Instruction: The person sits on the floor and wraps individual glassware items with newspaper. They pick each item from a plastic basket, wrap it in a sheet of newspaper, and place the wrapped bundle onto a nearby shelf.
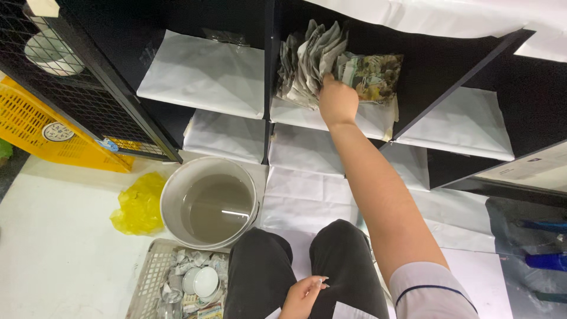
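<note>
The right hand (336, 101) reaches forward into the black shelf (449, 59) and its fingers close on the folded newspapers (310, 59), which stand upright just left of the hand. The left hand (302, 295) rests half-curled and empty on the lap, far from them.

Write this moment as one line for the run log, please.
right hand: reaching into shelf cubby, on newspaper-wrapped bundles | left hand: resting on lap, empty | bucket: murky water, on floor
</note>
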